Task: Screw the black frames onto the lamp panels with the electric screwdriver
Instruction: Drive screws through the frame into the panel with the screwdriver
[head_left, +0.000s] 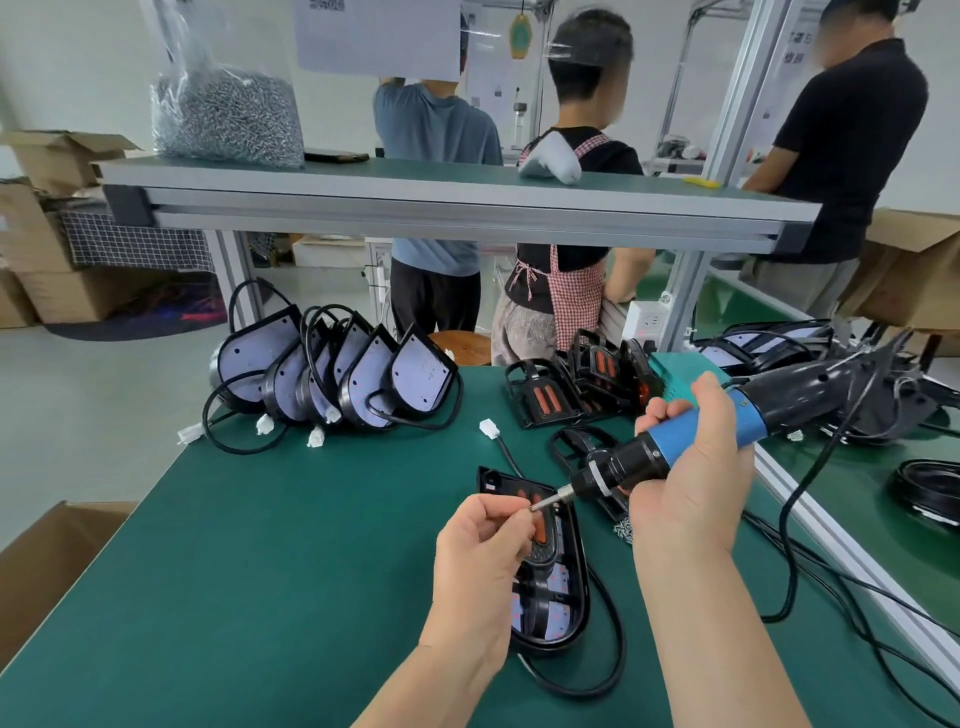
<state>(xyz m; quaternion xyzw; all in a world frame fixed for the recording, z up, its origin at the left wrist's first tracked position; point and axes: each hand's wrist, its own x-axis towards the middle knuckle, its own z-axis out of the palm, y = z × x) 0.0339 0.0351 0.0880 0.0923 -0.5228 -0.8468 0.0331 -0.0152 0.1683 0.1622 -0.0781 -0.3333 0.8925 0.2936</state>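
A lamp panel with a black frame (558, 587) laid on it lies on the green table (285, 545) in front of me, its cable looping below. My right hand (696, 467) grips the blue and black electric screwdriver (691, 441), held tilted with its bit pointing left. My left hand (483, 551) hovers over the panel and pinches a small screw at the bit's tip. Loose screws (623, 531) lie just right of the panel. Another black frame (576, 448) lies behind the screwdriver.
Several unframed lamp panels (337, 374) lean in a row at the back left. Black frames with orange inserts (571, 387) are stacked at the back centre. Finished lamps and cables (852, 395) pile up at right. A shelf (457, 202) carries a bag of screws (228, 119). Three people stand beyond.
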